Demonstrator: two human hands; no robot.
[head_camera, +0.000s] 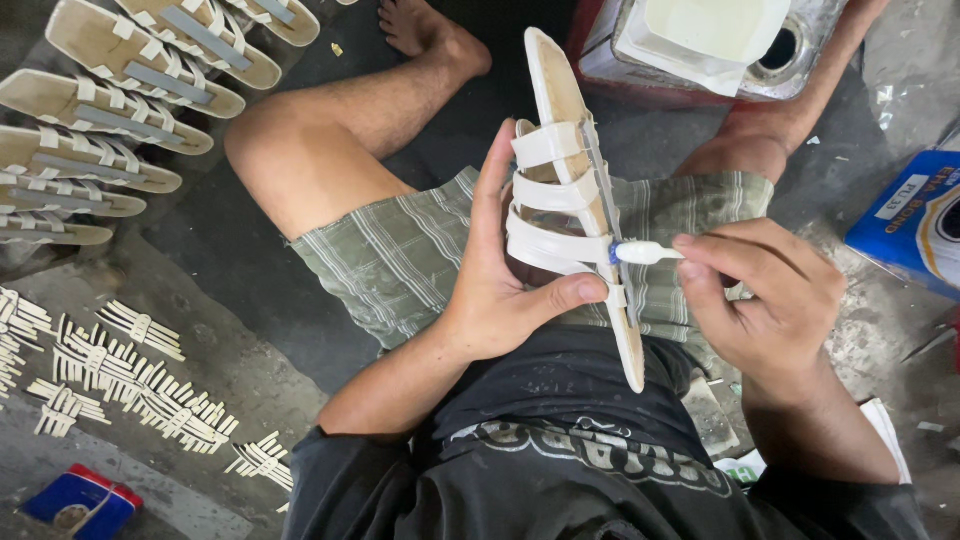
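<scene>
My left hand (505, 275) grips a cream sandal (562, 150) with several white straps, holding it on edge above my lap, thumb pressed near the lower strap. My right hand (775, 295) pinches a small white brush (645, 253) whose blue-tipped end touches the sandal's edge where a strap meets the sole. I sit on the floor in green plaid shorts (400, 250) and a black shirt.
A row of finished sandals (120, 110) lies at the upper left. Several loose strap pieces (130, 375) are spread on the floor at the left. A metal can (700, 45) stands ahead, a blue box (910, 220) at the right, a small blue-red tin (80, 503) lower left.
</scene>
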